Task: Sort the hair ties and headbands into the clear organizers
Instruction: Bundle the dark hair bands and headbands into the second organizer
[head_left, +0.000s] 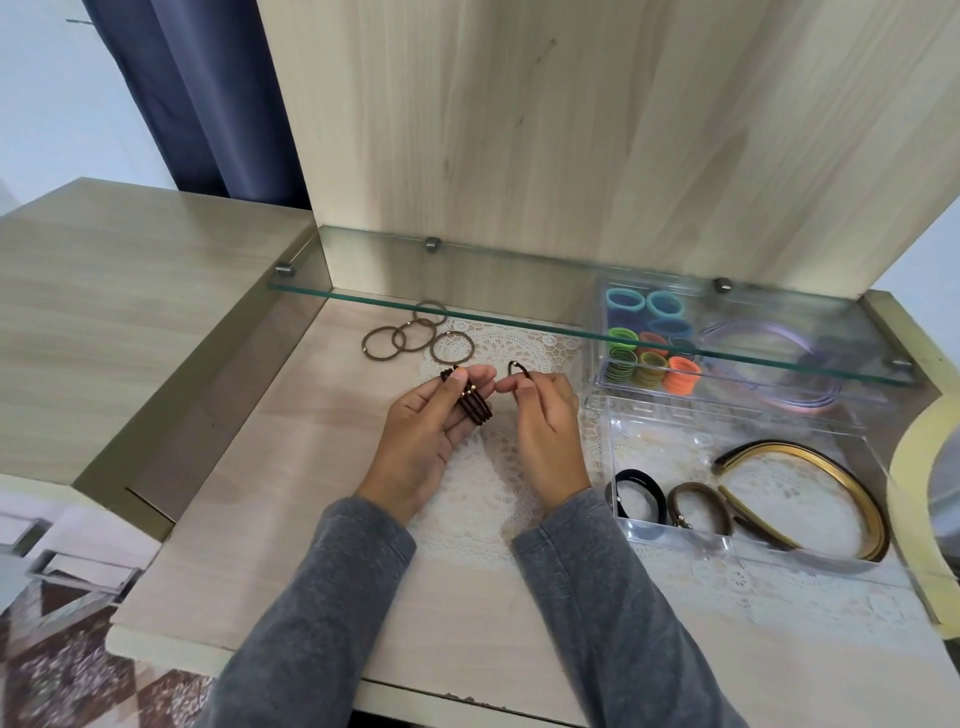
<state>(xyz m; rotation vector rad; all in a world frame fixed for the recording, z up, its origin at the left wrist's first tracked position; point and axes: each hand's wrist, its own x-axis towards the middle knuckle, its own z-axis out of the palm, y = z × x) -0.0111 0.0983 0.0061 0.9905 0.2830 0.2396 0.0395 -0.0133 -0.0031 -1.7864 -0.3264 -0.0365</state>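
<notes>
The left hand (431, 431), at the centre of the frame, has its fingers curled round a bundle of dark brown hair ties (470, 397). They are stacked side by side across the fingertips, likely so that matching ties go in as one lot. Just to its right, the right hand (545, 431) pinches a single dark brown tie (517, 370) between thumb and forefinger. It holds the tie upright and close to the bundle, apparently to add it.

Both hands hover over a lace doily (524, 343). Above and to the left, four taupe hair ties (410, 338) lie loose on the table, not yet sorted.

At lower right, the front clear organizer (670, 538) holds black ties (639, 493), olive-brown ties (696, 506) and gold headbands (810, 483). Behind it, under the glass shelf (415, 270), the back organizer (727, 387) keeps coloured ties (649, 348) and lilac headbands (779, 364), so the grouping seems to be by colour.
</notes>
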